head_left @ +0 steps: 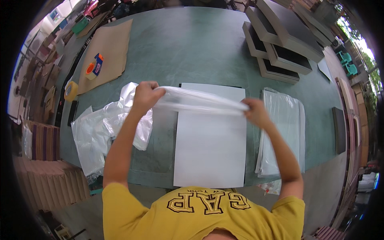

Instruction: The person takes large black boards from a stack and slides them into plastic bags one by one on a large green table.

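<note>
Between my two hands a clear plastic bag [200, 98] is stretched sideways, blurred by motion. My left hand [147, 96] is closed on its left end, and my right hand [256, 113] pinches its right end. Below the bag lies a white rectangular sheet or board [210, 152], with a dark edge showing along its far side. Beside my left forearm is a loose, crumpled pile of clear plastic bags [94, 132]. Partly behind my right forearm, a flat stack of plastic-wrapped white sheets [282, 120] rests on the table.
On the green table [180, 48], dark-topped boxes [280, 44] are stacked at far right. Brown cardboard [112, 48] lies at far left with a tape dispenser [95, 67] on it; a tape roll [71, 91] is nearby. A dark bar [339, 130] lies along the right edge.
</note>
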A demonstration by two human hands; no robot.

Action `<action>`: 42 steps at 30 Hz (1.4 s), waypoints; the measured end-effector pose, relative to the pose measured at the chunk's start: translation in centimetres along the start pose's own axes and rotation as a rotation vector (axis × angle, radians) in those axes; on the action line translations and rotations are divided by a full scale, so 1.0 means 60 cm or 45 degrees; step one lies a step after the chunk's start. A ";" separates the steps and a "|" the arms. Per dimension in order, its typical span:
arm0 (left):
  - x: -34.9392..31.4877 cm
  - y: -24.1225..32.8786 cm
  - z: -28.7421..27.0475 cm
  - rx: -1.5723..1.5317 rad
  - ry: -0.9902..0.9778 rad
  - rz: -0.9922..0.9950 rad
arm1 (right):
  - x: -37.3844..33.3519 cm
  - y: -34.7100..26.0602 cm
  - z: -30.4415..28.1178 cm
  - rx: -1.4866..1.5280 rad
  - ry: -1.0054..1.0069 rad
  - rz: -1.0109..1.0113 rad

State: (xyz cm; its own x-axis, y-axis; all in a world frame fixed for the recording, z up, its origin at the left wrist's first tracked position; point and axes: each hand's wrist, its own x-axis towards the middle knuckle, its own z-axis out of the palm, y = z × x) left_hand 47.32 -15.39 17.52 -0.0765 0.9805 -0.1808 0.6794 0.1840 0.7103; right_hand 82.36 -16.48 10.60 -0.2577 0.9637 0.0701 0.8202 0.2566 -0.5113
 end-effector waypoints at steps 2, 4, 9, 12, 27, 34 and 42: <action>0.068 -0.130 0.044 0.364 0.466 0.247 | 0.038 -0.047 0.020 -0.005 -0.054 0.016; 0.114 -0.182 0.079 0.267 0.328 0.305 | 0.066 -0.041 0.035 -0.019 0.025 0.070; 0.144 -0.127 0.142 0.066 -0.015 0.615 | 0.120 0.109 0.049 0.058 0.069 0.180; 0.155 -0.113 0.124 0.017 -0.046 0.587 | 0.133 0.108 0.014 0.294 -0.089 0.345; -0.117 -0.228 0.119 -1.322 -0.742 -0.539 | -0.139 0.073 0.019 1.428 -0.710 0.987; -0.340 -0.227 0.132 -0.860 -0.466 -0.676 | -0.320 0.003 -0.010 0.334 -0.729 0.702; -0.313 -0.082 0.215 0.225 -0.158 1.013 | -0.267 -0.138 0.129 0.125 -0.324 -0.381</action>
State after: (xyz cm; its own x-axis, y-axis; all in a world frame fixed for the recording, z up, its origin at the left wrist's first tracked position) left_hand 54.82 -35.57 8.66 0.5503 0.7966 0.2503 0.6018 -0.5862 0.5424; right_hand 75.72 -34.63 7.09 -0.6060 0.7952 0.0202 0.6402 0.5027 -0.5809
